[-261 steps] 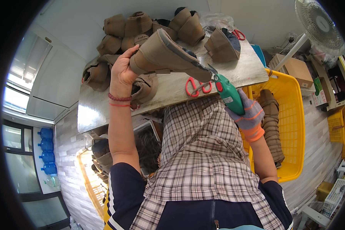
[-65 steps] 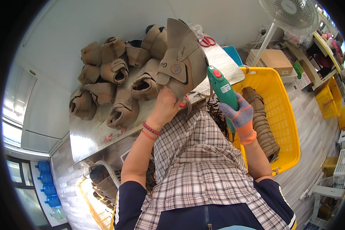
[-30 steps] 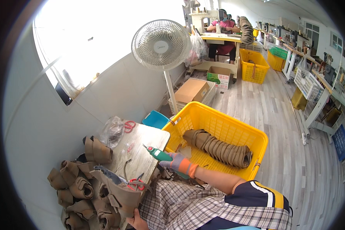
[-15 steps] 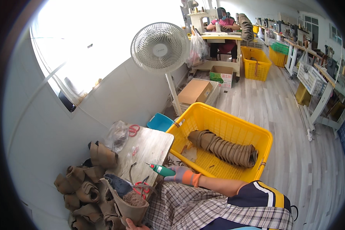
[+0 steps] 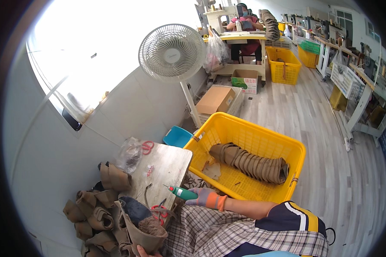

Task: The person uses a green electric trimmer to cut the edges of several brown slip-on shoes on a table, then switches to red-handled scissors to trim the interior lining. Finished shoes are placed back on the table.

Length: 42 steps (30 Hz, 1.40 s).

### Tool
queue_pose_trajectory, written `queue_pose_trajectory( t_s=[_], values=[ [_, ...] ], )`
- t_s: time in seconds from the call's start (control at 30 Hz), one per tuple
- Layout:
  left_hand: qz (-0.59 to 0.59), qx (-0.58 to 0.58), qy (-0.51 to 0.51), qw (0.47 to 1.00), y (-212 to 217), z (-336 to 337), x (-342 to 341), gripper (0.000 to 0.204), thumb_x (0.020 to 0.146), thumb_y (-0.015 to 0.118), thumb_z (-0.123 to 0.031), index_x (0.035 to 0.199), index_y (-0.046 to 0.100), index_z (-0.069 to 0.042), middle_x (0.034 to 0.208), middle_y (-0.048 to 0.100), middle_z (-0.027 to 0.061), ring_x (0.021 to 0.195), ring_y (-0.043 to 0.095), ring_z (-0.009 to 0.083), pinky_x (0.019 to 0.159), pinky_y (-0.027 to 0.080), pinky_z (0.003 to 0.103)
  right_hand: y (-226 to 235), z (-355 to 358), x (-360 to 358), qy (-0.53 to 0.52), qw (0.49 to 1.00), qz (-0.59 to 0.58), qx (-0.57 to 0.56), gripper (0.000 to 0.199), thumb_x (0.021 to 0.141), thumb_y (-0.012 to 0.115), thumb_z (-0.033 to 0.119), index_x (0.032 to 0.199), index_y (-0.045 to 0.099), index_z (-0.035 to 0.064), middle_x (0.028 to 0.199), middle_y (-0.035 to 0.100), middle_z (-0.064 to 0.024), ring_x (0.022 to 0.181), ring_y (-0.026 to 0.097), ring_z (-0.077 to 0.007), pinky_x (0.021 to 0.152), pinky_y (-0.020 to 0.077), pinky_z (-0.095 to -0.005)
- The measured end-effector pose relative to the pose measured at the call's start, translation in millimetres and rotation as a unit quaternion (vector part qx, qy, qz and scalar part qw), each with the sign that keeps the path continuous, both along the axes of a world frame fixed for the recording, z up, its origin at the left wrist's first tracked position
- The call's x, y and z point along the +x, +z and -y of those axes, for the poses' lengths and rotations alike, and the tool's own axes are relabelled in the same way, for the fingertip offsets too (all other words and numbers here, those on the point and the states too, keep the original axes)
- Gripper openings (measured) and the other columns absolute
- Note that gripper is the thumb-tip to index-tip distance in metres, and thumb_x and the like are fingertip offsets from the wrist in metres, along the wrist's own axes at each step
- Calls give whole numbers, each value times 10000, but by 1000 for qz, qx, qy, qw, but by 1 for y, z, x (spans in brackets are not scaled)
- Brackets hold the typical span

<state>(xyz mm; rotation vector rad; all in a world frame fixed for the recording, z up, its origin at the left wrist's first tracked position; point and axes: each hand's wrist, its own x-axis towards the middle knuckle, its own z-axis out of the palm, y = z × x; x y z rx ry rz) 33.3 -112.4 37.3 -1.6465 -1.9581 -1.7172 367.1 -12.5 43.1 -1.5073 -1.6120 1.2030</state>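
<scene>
Boot upper up, green tool ready

Boot upper [image 5: 143, 229] sits low at my front edge, its dark lined mouth opening up toward me, long axis running roughly from my lap toward the worktable [image 5: 167, 165]. My left hand [image 5: 142, 254] barely peeks in under it at the bottom of the view; it seems to be propping the piece from below, but I cannot tell how those fingers are set. My right hand [image 5: 206, 198], in its grey and orange glove, is wrapped closed around the green hand tool [image 5: 181, 192], whose thin tip points left across the table edge, toward the pile of brown uppers [image 5: 96, 210]. Red-handled scissors [image 5: 158, 213] lie just beside the upper. I judge this as the pause between trimming one piece and dropping it: the yellow basket [image 5: 294, 147] to my right already holds a row of finished pieces [image 5: 251, 162]. Next move, as I read it, calls for steadying the upper and bringing the tip onto its edge.
</scene>
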Motion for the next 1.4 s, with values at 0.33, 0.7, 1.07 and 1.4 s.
queue_pose_trajectory(
  t_s=[0.33,0.7,1.07,1.4],
  values=[
    [-57,98,-32,993,15,-8,18,392,926,532,-331,1087,611,17,1090,587,250,898,598,371,787,508,426,-9,1,2,-5,1000,-13,12,746,735,652,587,1267,524,80,1027,662,-136,924,638,-281,830,481,-353],
    [37,17,-21,999,33,-11,22,428,919,556,-330,1204,534,-12,1147,581,210,972,579,307,852,479,397,-9,4,4,-4,1000,13,15,747,730,643,596,1249,534,70,1029,660,-148,943,634,-297,832,477,-361],
    [56,-35,-98,993,69,-37,19,469,929,546,-316,1345,433,-131,1281,512,164,1119,512,306,945,430,400,-5,-3,7,-8,1000,15,15,750,730,635,605,1243,535,67,1025,660,-143,922,639,-283,814,485,-351],
    [13,81,-21,996,120,-54,-61,348,869,628,-197,1174,550,-50,1108,599,99,968,552,184,850,443,301,-29,-15,-11,-43,992,-122,-1,442,785,706,299,1113,570,36,847,621,-41,719,560,-120,642,449,-270]
  ],
)
